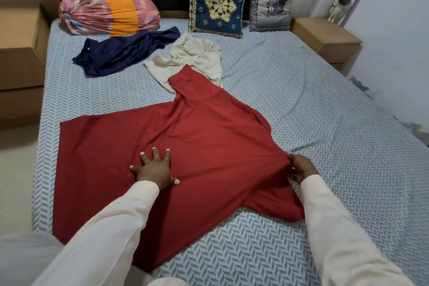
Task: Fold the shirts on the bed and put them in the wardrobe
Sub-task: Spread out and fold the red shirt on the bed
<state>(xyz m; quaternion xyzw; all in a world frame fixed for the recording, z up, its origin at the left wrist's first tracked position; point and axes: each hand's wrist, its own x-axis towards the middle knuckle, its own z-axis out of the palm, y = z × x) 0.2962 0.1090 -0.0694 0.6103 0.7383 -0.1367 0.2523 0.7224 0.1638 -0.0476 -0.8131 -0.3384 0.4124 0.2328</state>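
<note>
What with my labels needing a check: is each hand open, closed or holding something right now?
Left hand: open, pressing flat on the red shirt.
Right hand: closed, gripping the red shirt's edge.

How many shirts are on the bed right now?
3. The red shirt lies spread nearest, left hand pressing it, right hand gripping its edge. The cream shirt is crumpled beyond, partly under the red one. The navy shirt is crumpled left of that. Another could hide underneath.

Home bedroom: bed [301,104], cushions [218,0], nightstand [325,37]
</note>
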